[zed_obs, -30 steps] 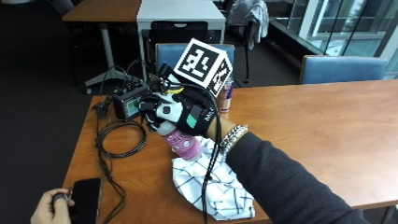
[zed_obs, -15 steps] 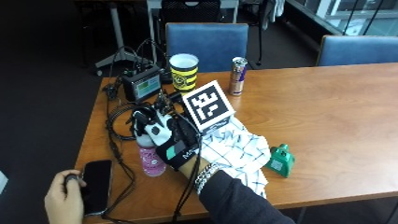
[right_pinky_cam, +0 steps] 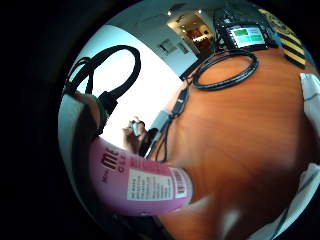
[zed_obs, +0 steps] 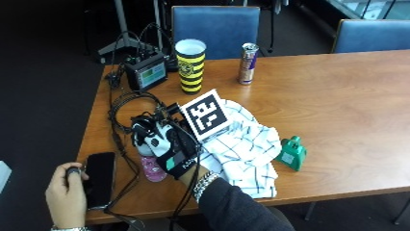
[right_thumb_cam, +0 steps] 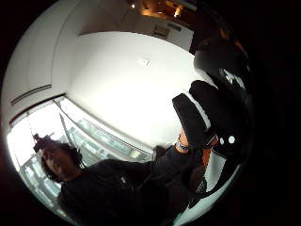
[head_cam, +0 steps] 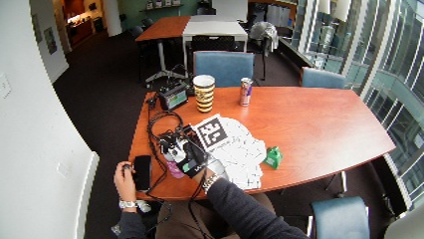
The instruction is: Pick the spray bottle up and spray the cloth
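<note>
Person seated at the wooden table (zed_obs: 359,96), working the gloved right hand (zed_obs: 163,144). It is gripping a pink spray bottle (zed_obs: 152,167), fingers curled round the upper part, the base hanging just over the table's near left edge. In the little-finger palm view the pink label (right_pinky_cam: 150,187) is filling the frame close to the palm, with orange tabletop beyond.

The checked white cloth (zed_obs: 247,144) is lying crumpled just beside the hand, on its right. A green object (zed_obs: 292,154) is sitting at the cloth's far edge.

Judging the step: pickup looks done, aiming is under way. Next move calls for turning the nozzle toward the cloth and squeezing the trigger; can't tell where the nozzle is pointing.

The bare left hand (zed_obs: 64,192) is resting by a black phone (zed_obs: 99,178).
</note>
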